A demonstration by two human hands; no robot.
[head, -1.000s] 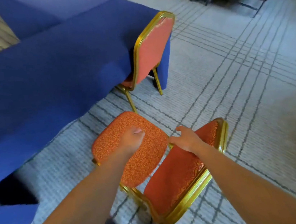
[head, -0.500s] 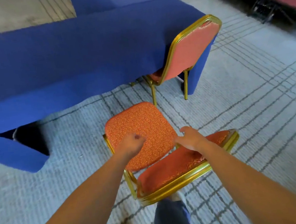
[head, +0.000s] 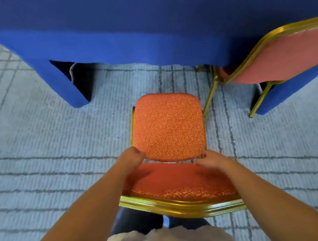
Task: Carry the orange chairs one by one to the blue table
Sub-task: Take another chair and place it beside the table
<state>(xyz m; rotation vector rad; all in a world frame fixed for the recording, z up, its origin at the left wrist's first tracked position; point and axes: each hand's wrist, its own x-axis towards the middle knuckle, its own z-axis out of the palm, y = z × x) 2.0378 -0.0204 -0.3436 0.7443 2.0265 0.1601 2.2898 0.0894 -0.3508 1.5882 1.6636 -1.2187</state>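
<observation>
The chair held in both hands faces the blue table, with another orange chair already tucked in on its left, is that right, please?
Not quite: the head view shows the other chair tucked in on the right, not the left. Both the left hand and right hand do hold the chair facing the blue table.

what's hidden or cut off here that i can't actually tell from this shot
- Held chair, head view: its legs are hidden beneath the seat and backrest, so whether it touches the carpet cannot be told.
- Left hand and right hand: the fingers curl out of sight, so the exact grip is unclear.
- Second chair: cut off by the right edge, seat hidden under the blue table.
- Dark shape under the table: too shadowed to identify.
</observation>
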